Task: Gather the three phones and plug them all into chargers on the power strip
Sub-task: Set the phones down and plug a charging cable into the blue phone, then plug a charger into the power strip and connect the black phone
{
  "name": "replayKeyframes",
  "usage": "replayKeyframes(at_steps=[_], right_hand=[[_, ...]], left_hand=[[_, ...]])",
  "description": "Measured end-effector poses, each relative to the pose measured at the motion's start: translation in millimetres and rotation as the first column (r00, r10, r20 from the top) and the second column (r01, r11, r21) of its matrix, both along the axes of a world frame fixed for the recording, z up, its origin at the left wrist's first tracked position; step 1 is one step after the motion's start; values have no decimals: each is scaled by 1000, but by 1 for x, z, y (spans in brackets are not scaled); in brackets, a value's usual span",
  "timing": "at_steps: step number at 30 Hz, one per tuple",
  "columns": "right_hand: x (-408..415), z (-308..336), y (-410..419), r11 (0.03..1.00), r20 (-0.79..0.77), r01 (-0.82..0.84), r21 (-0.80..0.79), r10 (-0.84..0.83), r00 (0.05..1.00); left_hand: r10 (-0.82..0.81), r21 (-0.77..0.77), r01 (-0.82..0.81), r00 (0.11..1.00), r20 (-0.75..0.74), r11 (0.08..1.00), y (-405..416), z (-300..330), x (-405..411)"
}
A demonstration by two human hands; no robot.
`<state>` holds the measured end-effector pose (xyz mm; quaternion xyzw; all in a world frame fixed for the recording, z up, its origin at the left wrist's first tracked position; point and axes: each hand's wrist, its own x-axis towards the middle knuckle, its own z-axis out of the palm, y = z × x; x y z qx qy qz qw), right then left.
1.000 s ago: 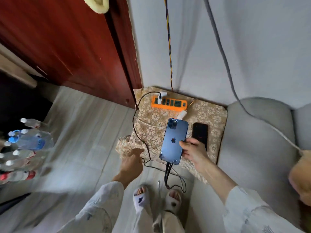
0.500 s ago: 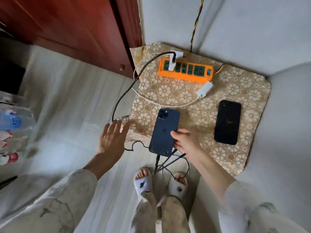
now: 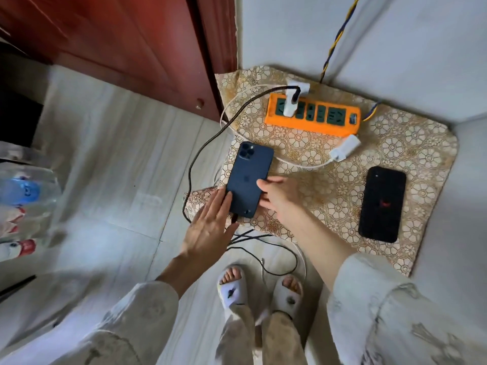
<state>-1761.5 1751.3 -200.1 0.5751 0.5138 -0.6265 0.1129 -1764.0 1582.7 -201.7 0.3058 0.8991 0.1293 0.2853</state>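
While the blue phone (image 3: 249,180) is being set face-down at the near-left edge of the patterned cloth (image 3: 411,143), it is steadied from both sides in the head view: right hand (image 3: 280,197) fingers rest on its right edge, left hand (image 3: 210,227) lies flat w/ fingertips against its lower-left corner. Neither hand is clenched; both are spread, touching only, no real grasp seen. A dark braided cable (image 3: 200,154) appears plugged into the phone's bottom end, prob. why it is kept near the cloth edge, where the cable has slack. That cable is run up to a white charger (image 3: 291,104) on the orange power strip (image 3: 313,117). A second white charger (image 3: 345,151) lies loose beside the strip, not plugged in. The black phone (image 3: 382,204) lies well apart to the right, no cable seen on it. Third phone: not in view.
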Motion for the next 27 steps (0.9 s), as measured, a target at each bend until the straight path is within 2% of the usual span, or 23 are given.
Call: replayKeyframes(at_steps=[2,4,6,11,14,16,18,20,22,24,25,27], right_hand=[[-2,-1,-7,964,21,-191,187,191,981],[-2,1,-13,842,98,-410,350,402,910],[1,5,-13,707,184,-538,459,517,836],[15,18,2,547,206,-571,613,587,783],[26,22,32,274,339,-581,767,596,728],[29,21,63,50,505,-649,759,585,635],[29,20,89,-137,690,-777,615,570,446],[29,18,102,-273,788,-829,488,546,284],[29,18,108,-338,819,-833,438,532,215],[30,19,112,-378,834,-820,429,515,198],[30,21,114,-372,825,-811,452,519,222],[29,27,120,-306,766,-770,560,546,340]], left_hand=[[14,18,-13,999,-33,1000,0,-1,3],[-24,-10,24,999,-39,1000,0,-3,6],[-53,-49,51,998,-38,997,1,-5,8],[-83,-136,76,996,-40,988,5,-4,11],[-66,-134,60,997,-42,989,10,2,8],[-78,-104,71,995,-57,992,20,5,1],[-111,-94,104,991,-68,990,33,6,-7],[-125,-112,118,991,-53,987,46,4,-10],[-130,-158,121,990,-48,980,55,1,-7],[-121,-183,110,991,-51,977,59,-1,-2],[-104,-175,95,994,-44,980,60,-1,0],[-73,-140,68,997,-36,988,60,0,2]])
